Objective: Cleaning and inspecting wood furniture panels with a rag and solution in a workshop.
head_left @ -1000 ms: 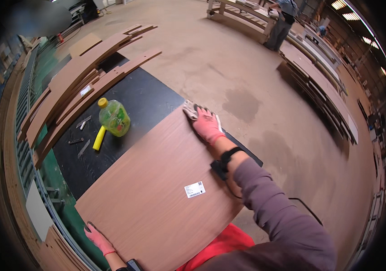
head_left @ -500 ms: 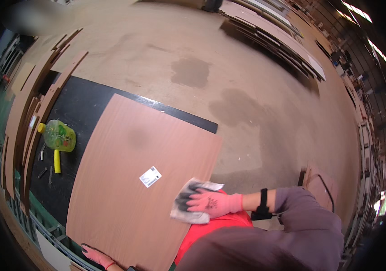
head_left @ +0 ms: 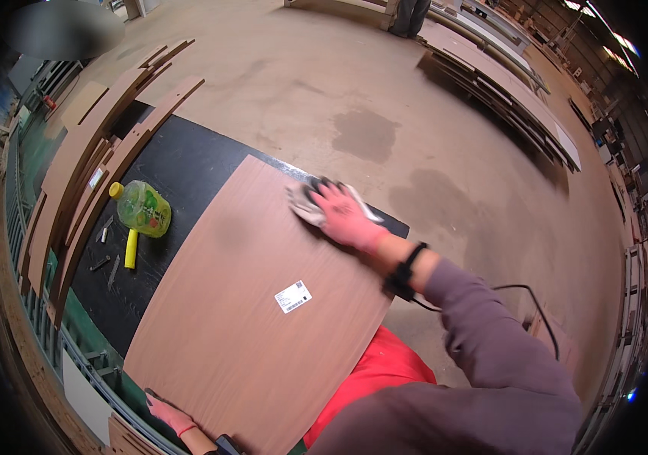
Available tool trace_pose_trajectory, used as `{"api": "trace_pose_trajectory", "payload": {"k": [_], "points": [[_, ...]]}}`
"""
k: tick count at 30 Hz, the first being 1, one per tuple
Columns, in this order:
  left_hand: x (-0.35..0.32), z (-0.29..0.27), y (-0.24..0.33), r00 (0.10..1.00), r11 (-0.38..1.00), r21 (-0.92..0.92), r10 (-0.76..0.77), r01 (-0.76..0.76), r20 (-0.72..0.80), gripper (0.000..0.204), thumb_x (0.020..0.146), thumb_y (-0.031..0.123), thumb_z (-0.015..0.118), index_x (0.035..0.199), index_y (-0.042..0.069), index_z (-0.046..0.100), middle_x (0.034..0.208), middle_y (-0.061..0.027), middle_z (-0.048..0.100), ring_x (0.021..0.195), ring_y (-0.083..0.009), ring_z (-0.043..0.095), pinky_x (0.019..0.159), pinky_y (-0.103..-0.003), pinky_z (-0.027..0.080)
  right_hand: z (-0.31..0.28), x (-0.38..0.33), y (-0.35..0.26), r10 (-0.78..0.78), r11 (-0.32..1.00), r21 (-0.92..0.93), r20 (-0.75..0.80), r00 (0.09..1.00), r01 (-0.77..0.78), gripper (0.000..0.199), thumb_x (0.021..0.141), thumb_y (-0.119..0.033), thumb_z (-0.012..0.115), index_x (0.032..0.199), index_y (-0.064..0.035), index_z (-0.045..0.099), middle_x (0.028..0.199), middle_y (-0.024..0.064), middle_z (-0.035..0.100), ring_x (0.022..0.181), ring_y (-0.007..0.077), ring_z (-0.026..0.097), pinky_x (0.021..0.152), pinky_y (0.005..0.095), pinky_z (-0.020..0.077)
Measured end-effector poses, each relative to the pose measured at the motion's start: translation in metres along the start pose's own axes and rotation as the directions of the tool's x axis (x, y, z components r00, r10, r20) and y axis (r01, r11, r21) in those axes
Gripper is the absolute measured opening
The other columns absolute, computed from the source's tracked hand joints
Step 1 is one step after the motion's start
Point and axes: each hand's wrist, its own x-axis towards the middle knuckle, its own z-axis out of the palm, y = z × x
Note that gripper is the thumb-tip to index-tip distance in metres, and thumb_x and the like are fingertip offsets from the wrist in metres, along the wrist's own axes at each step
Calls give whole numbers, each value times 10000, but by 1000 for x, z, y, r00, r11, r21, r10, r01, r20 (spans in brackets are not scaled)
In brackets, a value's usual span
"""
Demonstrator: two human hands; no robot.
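Observation:
A large wood-grain panel (head_left: 225,326) with a white label (head_left: 294,297) lies in front of me on a black-topped table (head_left: 187,148). My right hand (head_left: 345,216), in a pink glove with dark fingers, presses a whitish cloth (head_left: 306,208) onto the panel near its far right edge. The cloth bunches around the fingers. At the panel's near left edge is my left hand (head_left: 170,413), also in a pink glove. Its palm side meets that edge, and it appears to grip the panel; some fingers are hidden.
Left on the black top stand a clear green-tinted jug (head_left: 144,208) with yellow cap and a yellow tube-like piece (head_left: 131,249). Long brown boards (head_left: 85,171) lie along the left. Stacked panels (head_left: 502,98) sit far right, with a person's legs (head_left: 411,17) beside them.
My right hand has swept the cloth forward from the panel's near right side to its far edge. My left hand stays at the near left edge. The view has shifted slightly.

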Motion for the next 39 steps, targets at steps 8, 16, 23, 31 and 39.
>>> {"api": "trace_pose_trajectory", "payload": {"k": [8,16,23,31,39], "points": [[2,16,6,997,948,310,-53,68,-56,469,910,324,430,1207,-37,475,1190,-204,523,1015,-302,544,876,-337,427,66,150,-134,-10,995,102,-19,1000,12,362,732,-240,500,1018,-33,580,1133,148,524,1133,287,433,1007,436,269],[-4,60,25,991,888,449,43,-98,130,459,910,317,428,1200,-34,477,1182,-200,524,1009,-298,544,870,-335,427,46,-78,-82,-149,879,415,-233,961,237,391,776,-137,459,1129,28,492,1201,190,460,1181,337,379,1025,473,235],[-18,80,33,966,818,532,102,-218,240,450,909,312,427,1195,-32,479,1174,-196,524,1004,-295,544,865,-334,427,-16,-167,-13,508,860,36,45,860,-509,496,736,-159,496,1196,17,442,1227,216,434,1178,368,375,1020,459,245],[-20,70,48,944,733,605,164,-311,287,440,909,305,425,1188,-30,481,1165,-191,525,998,-292,543,859,-332,427,-16,-164,-2,507,860,25,63,860,-509,555,729,-175,483,1228,52,403,1274,236,396,1199,386,356,1034,463,220],[-25,61,52,928,662,656,190,-362,321,430,908,299,423,1182,-27,483,1156,-187,526,992,-288,543,854,-331,427,-7,-183,-5,465,885,-69,54,884,-461,521,729,-175,476,1190,63,431,1223,244,433,1163,396,388,1030,449,236]]}}
